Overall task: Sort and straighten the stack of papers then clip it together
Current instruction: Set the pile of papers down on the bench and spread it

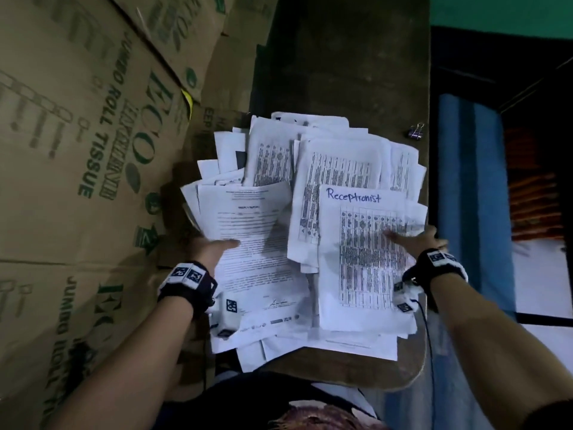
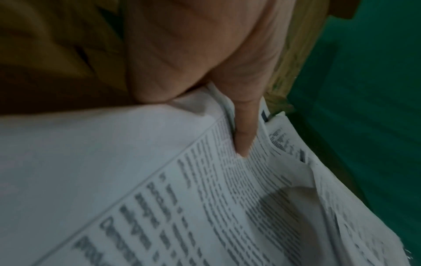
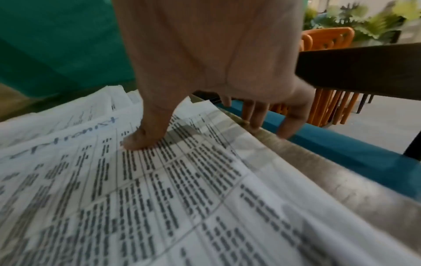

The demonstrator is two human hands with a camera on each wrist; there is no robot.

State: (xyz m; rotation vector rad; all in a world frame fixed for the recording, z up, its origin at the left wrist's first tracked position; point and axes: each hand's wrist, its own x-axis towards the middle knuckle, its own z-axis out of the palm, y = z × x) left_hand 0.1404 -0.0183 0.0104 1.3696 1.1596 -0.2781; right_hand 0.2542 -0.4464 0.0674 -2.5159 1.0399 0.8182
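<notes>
Papers (image 1: 310, 231) splayed on table (image 1: 341, 72) | left hand (image 1: 214, 246) pinches left edge | right hand (image 1: 424, 240) pinches right edge, thumb on top | binder clip (image 1: 415, 131) beyond right hand

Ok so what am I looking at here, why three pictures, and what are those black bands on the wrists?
One person is working with bare hands, wearing three cameras. The big view comes from the head; the close-ups come from black wrist cameras. A messy heap of white printed papers covers the dark wooden table. The left hand grips the heap's left edge, thumb on top. The right hand grips its right edge the same way. A small black binder clip waits beside the heap, untouched.
</notes>
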